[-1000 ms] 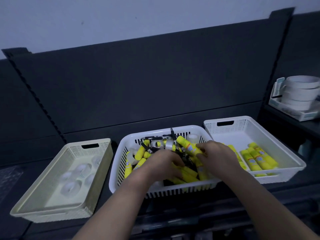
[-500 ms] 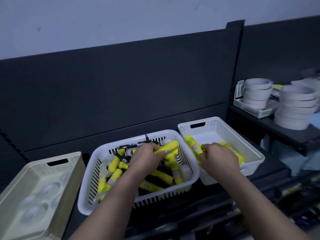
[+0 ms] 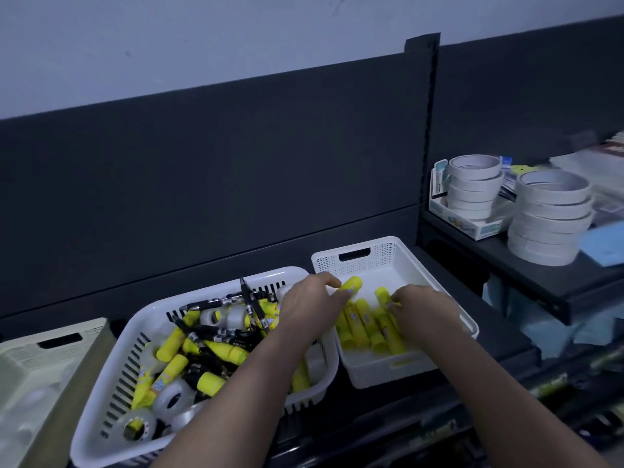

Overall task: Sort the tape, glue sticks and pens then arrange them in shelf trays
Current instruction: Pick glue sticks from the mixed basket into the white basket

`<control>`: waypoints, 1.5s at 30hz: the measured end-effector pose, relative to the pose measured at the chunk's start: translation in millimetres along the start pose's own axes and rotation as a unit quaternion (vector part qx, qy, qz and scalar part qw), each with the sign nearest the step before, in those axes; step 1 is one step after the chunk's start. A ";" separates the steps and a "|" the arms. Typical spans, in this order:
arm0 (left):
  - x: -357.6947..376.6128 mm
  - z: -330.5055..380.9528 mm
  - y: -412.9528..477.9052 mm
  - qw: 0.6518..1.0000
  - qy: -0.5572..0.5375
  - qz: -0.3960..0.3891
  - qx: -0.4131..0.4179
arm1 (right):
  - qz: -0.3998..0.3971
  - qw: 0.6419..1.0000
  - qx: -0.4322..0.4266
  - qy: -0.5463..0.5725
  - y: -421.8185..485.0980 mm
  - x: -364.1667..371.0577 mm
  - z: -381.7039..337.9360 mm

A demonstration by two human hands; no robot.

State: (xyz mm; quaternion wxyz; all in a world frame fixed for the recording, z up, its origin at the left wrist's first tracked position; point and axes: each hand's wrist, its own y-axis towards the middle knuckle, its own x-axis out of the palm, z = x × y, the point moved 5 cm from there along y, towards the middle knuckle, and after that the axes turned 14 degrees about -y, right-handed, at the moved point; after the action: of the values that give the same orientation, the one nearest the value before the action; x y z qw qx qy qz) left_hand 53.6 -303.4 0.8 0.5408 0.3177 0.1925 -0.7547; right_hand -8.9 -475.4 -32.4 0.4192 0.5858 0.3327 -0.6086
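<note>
A white slotted basket (image 3: pixel 111 373) in the middle holds a mix of yellow glue sticks (image 3: pixel 171 342), black pens (image 3: pixel 216 303) and clear tape rolls (image 3: pixel 173 398). To its right stands a white tray (image 3: pixel 371 256) with several glue sticks lying side by side (image 3: pixel 359 327). My left hand (image 3: pixel 310 305) reaches over the tray's left rim, shut on a yellow glue stick (image 3: pixel 351 285). My right hand (image 3: pixel 423 314) is inside the tray, fingers closed on another glue stick (image 3: pixel 383 297) in the row.
A cream tray (image 3: pixel 50 346) with clear tape rolls sits at the far left. Stacks of white masking tape (image 3: pixel 550 214) stand on a dark shelf (image 3: pixel 540 275) at the right. A dark back panel rises behind the trays.
Both hands have moved right from the middle basket to the white tray. The left hand carries a glue stick over the rim; the right hand has lowered its own among the row.
</note>
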 end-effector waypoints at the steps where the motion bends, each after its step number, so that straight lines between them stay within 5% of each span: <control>1: 6.1 6.2 5.2 0.999 0.035 0.001 0.009 | 0.010 1.000 -0.006 0.006 0.6 -0.9 2.8; 9: 58.4 27.0 39.9 0.948 0.315 -0.020 0.048 | 0.051 0.995 -0.059 0.055 -1.2 -13.1 21.0; 16: 26.1 17.4 27.9 0.974 0.211 0.016 0.080 | 0.050 0.991 -0.100 0.072 -1.8 -25.0 -10.1; 32: -148.5 -140.2 -62.8 0.984 0.053 0.123 -0.121 | 0.076 0.964 -0.238 0.091 -54.5 -47.3 -175.2; 36: -154.1 -154.5 -70.2 0.990 0.033 0.077 -0.111 | 0.041 0.962 -0.246 0.112 -62.7 -44.2 -191.3; 41: -131.0 -149.1 -82.0 0.990 0.034 -0.119 -0.075 | 0.053 0.965 -0.228 0.113 -69.1 -50.8 -201.7; 45: -120.0 -148.8 -81.9 0.987 0.086 -0.132 -0.025 | 0.061 0.974 -0.186 0.117 -68.1 -49.5 -190.3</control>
State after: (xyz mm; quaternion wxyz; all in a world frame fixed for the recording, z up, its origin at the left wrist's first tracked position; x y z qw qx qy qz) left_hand 42.6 -97.9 -28.8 0.4256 0.3390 0.2976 -0.7844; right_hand 10.5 -269.8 -6.8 0.5148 0.5843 0.4505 -0.4366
